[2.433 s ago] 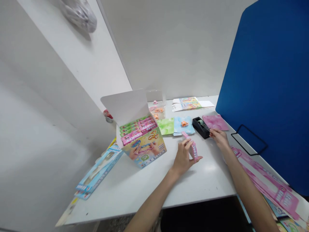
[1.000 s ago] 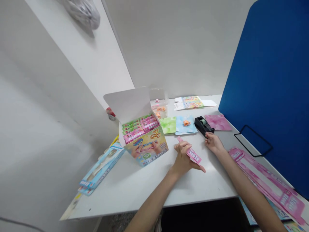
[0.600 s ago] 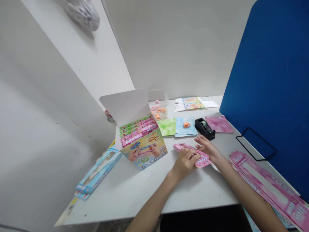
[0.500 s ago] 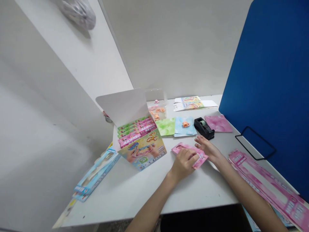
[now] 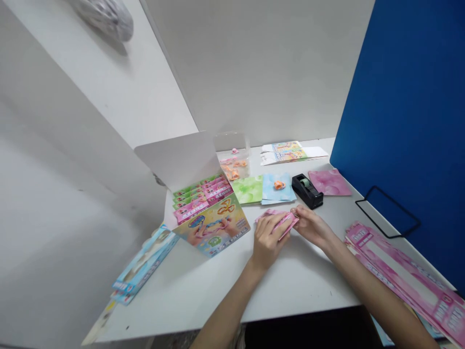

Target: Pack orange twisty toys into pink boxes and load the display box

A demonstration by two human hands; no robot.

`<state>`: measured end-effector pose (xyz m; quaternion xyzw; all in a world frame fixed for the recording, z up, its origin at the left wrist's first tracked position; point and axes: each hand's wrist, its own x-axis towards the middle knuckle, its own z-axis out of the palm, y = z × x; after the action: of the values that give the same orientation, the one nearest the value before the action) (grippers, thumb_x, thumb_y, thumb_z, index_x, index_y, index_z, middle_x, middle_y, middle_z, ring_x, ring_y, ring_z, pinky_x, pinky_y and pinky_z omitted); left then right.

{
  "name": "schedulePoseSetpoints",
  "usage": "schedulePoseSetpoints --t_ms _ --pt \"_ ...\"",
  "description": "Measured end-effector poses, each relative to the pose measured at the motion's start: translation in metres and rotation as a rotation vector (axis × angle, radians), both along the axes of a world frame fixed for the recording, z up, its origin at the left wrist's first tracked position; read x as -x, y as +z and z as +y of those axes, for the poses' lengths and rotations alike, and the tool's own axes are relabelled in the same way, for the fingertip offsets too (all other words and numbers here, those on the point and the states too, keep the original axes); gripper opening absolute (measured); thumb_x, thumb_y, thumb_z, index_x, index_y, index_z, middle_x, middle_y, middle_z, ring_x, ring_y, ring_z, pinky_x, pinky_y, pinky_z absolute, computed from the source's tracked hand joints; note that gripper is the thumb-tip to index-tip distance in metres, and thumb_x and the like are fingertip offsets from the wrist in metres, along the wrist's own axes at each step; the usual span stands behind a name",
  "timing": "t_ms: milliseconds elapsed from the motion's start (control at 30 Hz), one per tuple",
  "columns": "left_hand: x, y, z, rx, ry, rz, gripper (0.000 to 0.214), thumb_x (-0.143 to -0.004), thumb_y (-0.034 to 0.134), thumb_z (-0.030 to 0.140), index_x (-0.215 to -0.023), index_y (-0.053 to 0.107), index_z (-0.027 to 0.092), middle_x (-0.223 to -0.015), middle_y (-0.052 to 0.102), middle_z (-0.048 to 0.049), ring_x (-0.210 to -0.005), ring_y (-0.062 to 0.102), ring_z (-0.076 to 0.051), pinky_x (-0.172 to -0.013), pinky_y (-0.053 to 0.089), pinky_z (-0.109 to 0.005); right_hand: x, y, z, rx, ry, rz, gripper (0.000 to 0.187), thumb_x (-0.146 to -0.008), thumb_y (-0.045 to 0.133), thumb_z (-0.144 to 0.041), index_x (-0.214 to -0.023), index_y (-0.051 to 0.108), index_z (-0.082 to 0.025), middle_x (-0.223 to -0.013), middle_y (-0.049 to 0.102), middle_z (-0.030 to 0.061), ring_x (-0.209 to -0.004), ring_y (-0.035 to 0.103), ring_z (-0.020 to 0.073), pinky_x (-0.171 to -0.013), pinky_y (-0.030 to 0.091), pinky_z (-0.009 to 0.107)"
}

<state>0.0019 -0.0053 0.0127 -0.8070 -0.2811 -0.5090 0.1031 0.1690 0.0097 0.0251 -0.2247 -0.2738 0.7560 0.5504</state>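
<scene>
Between my hands, above the white table, is a small pink box [image 5: 287,224]. My left hand [image 5: 268,238] wraps over it from the left, closed on its side. At the box's right end, my right hand [image 5: 308,224] has its fingertips pinched on the end; the exact part under them is hidden. Just beyond lies a black tape dispenser [image 5: 308,192]. To the left, an open display box [image 5: 218,230] holds rows of pink and green packs [image 5: 196,203], its white lid raised.
Behind my hands lie green cards [image 5: 247,189] and blue cards [image 5: 271,194] with an orange piece [image 5: 279,185] on top. A clear tub [image 5: 240,172], flattened cartons [image 5: 290,151] and pink cards [image 5: 330,182] are farther back. Pink sleeves [image 5: 407,281] lie right, blue sleeves [image 5: 145,264] left. A blue partition [image 5: 407,121] rises at right.
My right hand has closed from spread fingers to a pinch on the box's right end. The box has shifted slightly left and tilted up in my left hand.
</scene>
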Motion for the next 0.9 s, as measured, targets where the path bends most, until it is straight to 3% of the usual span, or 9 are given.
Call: schedulePoseSetpoints --t_ms 300,900 --pt "0.0006 0.0009 0.0024 -0.021 -0.007 -0.044 0.028 -0.088 0.061 0.014 -0.115 0.061 0.021 -0.112 0.070 -0.0097 -0.108 0.063 -0.022 -0.090 0.049 -0.038 0.0078 -0.0006 -0.0023 -0.038 -0.036 -0.029 0.025 -0.065 0.086 -0.025 -0.062 0.062 -0.018 -0.067 0.061 -0.0024 -0.065 0.053 0.0099 -0.065 0.044 0.023" --pt "0.0017 -0.0016 0.0041 -0.016 -0.014 -0.033 0.036 -0.088 0.061 0.014 -0.123 0.059 0.023 -0.115 0.069 -0.0096 -0.111 0.061 -0.022 -0.091 0.048 -0.037 0.0070 -0.0023 -0.0023 -0.037 -0.030 -0.050 0.024 -0.065 0.086 -0.025 -0.062 0.063 -0.019 -0.067 0.062 -0.0032 -0.066 0.055 0.0097 -0.067 0.046 0.022"
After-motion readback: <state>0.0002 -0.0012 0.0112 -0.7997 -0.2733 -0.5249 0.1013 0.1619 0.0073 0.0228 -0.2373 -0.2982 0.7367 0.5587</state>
